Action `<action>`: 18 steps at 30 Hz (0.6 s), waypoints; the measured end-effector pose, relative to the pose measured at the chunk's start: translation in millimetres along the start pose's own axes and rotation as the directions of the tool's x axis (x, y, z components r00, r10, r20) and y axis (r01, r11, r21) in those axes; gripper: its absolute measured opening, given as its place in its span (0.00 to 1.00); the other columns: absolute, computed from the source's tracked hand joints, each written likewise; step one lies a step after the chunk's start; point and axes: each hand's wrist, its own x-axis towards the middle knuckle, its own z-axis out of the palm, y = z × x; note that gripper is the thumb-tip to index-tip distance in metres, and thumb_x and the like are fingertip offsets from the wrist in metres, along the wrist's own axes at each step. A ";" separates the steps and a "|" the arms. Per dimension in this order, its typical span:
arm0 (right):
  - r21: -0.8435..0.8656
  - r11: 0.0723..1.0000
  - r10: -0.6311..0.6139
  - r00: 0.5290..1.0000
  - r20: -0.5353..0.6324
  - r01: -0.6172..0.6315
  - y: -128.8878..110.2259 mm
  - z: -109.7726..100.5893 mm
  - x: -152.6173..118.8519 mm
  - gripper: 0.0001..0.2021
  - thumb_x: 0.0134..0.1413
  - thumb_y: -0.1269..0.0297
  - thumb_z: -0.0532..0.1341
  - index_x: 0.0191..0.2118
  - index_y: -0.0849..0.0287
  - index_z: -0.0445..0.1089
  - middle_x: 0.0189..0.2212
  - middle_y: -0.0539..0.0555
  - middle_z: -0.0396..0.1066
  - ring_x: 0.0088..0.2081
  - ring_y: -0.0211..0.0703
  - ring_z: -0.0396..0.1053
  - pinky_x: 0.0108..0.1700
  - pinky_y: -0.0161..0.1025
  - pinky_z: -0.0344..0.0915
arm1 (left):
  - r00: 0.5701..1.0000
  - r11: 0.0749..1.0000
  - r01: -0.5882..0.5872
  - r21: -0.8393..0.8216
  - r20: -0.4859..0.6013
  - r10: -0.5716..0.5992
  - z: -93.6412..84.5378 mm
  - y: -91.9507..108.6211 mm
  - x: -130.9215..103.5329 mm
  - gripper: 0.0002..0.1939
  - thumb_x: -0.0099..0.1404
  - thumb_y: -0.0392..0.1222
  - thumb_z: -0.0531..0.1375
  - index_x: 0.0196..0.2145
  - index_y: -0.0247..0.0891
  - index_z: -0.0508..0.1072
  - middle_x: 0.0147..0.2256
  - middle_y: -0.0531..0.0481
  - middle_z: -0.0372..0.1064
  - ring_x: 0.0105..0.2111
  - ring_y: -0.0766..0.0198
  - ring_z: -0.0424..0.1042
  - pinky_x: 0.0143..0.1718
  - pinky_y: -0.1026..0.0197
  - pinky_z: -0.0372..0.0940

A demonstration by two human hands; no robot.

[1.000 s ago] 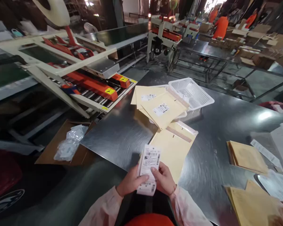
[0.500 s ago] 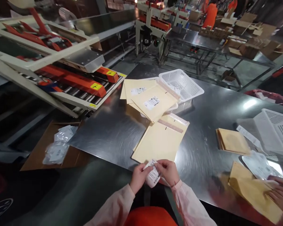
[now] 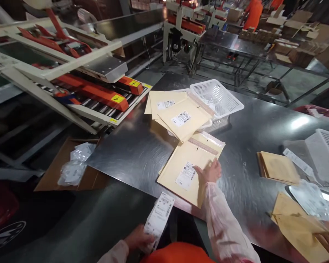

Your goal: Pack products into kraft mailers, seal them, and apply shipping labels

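Near perforated basket (image 3: 227, 98), part-covered by labelled mailers (image 3: 193, 114): padded envelope (image 3: 178, 157) — labelled since earlier — under right hand (image 3: 211, 171), grasping nothing; shipping labels (image 3: 159, 213) gripped in left hand (image 3: 139, 237).

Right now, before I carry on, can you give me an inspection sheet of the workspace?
Surface: metal table, shiny, with scuff marks.
Things in use: label strip; envelope bearing a label, near the table's front edge.
Clutter: pile of envelopes against a white basket; brown packets at right.
Hands: left hand grips the label strip; right hand on the envelope, fingers open, thumb at the label.
Cables: possibly a thin pale cord under the far conveyor; too small to be sure.
Surroundings: roller machine and cardboard box at left; co-worker's hand on a brown envelope, lower right.
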 end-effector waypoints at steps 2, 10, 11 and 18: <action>0.035 0.983 0.177 0.982 0.062 -0.179 15.0 -10.9 -6.5 0.40 0.31 0.45 0.71 0.50 0.66 0.68 0.48 0.71 0.69 0.49 0.67 0.66 0.47 0.55 0.63 | 0.999 0.998 -0.020 -0.065 -0.039 0.017 -3.3 5.3 -13.6 0.29 0.36 0.60 0.71 0.31 0.33 0.80 0.30 0.41 0.77 0.33 0.47 0.74 0.41 0.45 0.67; 0.526 0.818 0.257 0.966 0.025 -0.231 73.4 -103.4 -11.2 0.27 0.32 0.43 0.69 0.36 0.55 0.63 0.31 0.54 0.73 0.32 0.49 0.72 0.33 0.45 0.69 | 0.966 0.965 -0.256 -0.063 -0.044 0.254 -5.5 109.2 -48.0 0.20 0.45 0.49 0.71 0.35 0.35 0.81 0.34 0.44 0.79 0.38 0.48 0.74 0.42 0.52 0.68; 0.638 0.746 0.227 0.974 0.021 -0.188 74.8 -116.7 -4.6 0.28 0.31 0.44 0.70 0.36 0.55 0.62 0.30 0.53 0.73 0.30 0.46 0.71 0.31 0.42 0.68 | 0.957 0.957 -0.288 -0.024 -0.045 0.287 -5.2 119.2 -52.5 0.20 0.47 0.48 0.70 0.36 0.35 0.81 0.36 0.44 0.79 0.40 0.48 0.74 0.43 0.52 0.68; 0.810 0.583 0.078 0.987 -0.137 0.066 -60.8 -94.4 92.3 0.19 0.48 0.52 0.61 0.42 0.60 0.66 0.44 0.61 0.72 0.43 0.46 0.73 0.47 0.49 0.70 | 0.921 0.924 -0.376 0.071 -0.080 0.381 -1.3 145.4 -83.1 0.26 0.50 0.54 0.69 0.43 0.34 0.78 0.39 0.41 0.78 0.42 0.48 0.74 0.45 0.53 0.69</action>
